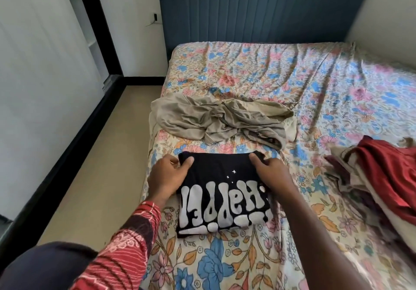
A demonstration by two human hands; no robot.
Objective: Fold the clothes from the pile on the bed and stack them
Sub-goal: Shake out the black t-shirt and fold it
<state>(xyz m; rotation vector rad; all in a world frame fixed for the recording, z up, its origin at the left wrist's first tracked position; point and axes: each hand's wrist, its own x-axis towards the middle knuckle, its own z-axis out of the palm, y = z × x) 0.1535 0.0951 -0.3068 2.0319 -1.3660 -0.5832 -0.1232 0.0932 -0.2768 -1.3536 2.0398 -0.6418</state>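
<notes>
Red patterned sleeve [126, 242] fills the near left corner of the view, leading up to the left hand [167, 173]. That hand sits at the far left corner of a folded black T-shirt [221, 190] with white lettering, its thumb laid on top of the cloth and its fingers curled under the edge, so its grip is pinching the shirt's corner. The right hand [271, 172] comes in on a bare forearm and holds the shirt's far right corner the same way, thumb on top and fingers tucked round the fold.

The black T-shirt lies flat as a neat rectangle on the floral bedsheet [225, 262], close to the bed's near left edge. Just beyond it, toward the headboard [263, 8], a crumpled beige garment [220, 118] lies unfolded, apart from the shirt by a strip of sheet. At the bed's right edge sits the pile of clothes [380, 175], with a red garment on top of paler pieces; it is blurred and the single items are hard to tell apart.
</notes>
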